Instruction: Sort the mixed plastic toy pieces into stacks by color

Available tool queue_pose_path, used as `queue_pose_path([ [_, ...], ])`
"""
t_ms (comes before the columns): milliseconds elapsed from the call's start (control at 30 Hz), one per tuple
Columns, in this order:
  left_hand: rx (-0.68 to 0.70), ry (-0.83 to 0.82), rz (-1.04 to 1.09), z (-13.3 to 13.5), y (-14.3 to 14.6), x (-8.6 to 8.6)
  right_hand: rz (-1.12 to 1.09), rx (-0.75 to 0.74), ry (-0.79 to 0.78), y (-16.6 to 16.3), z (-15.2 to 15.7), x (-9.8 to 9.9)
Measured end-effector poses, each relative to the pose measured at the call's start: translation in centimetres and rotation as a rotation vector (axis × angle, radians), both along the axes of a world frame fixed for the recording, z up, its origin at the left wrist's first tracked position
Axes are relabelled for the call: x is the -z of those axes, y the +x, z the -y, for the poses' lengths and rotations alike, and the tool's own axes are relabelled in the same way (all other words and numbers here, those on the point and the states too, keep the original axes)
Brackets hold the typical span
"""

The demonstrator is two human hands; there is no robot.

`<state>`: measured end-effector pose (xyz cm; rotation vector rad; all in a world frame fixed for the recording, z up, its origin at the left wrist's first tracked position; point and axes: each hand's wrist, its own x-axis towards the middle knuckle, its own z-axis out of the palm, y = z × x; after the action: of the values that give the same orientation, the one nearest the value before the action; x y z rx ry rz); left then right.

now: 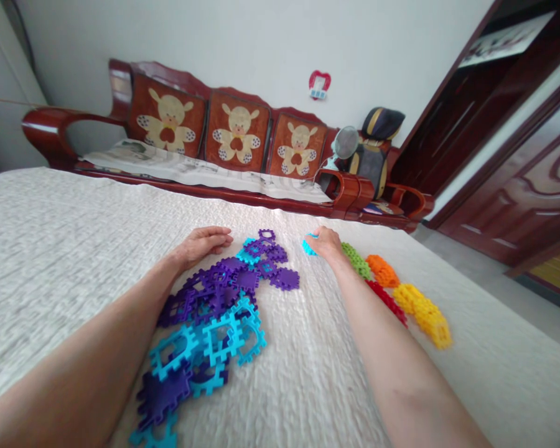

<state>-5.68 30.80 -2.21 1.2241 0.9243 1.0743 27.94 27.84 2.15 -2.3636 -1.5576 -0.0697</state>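
A loose heap of purple and cyan interlocking puzzle tiles (214, 311) lies on a white textured bedspread (65, 249). My left hand (200, 244) rests flat at the heap's far left edge, fingers stretched out, holding nothing. My right hand (324, 242) is closed over a cyan tile piece (308, 244) on the bedspread, just left of a row of stacked tiles: green (357, 258), orange (382, 270), red (387, 300) and yellow (427, 314).
A dark red wooden bench (233, 155) with bear-print cushions stands behind the bed, newspapers spread on its seat. A small fan (346, 144) and a bag (378, 143) sit at its right end. Dark wooden doors (518, 168) fill the right side.
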Motion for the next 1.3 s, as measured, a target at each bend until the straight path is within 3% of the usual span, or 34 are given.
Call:
queue_pose_path([
  [500, -0.004, 0.009, 0.004, 0.2, 0.1, -0.1, -0.011, 0.064, -0.028, -0.6, 0.3, 3.2],
  [933, -0.014, 0.013, 0.005, 0.3, 0.3, -0.2, -0.002, 0.064, -0.069, -1.2, 0.7, 3.0],
  [1033, -0.018, 0.011, 0.005, 0.3, 0.3, -0.3, 0.029, 0.044, 0.016, -1.9, 1.3, 2.2],
  [1100, -0.015, 0.011, 0.001, 0.3, 0.3, -0.4, 0.038, -0.101, 0.166, -3.1, 1.7, 1.4],
  [1167, -0.011, 0.009, 0.0, 0.3, 0.3, -0.3, -0.012, -0.402, 0.28, -5.0, 2.0, 0.6],
  [1233, -0.011, 0.006, 0.002, 0.3, 0.3, -0.3, -0.085, -0.739, 0.277, -7.3, 2.3, 0.1],
  [1300, -0.012, 0.008, 0.007, 0.3, 0.3, -0.3, -0.089, -0.939, 0.217, -9.3, 2.6, 0.0],
])
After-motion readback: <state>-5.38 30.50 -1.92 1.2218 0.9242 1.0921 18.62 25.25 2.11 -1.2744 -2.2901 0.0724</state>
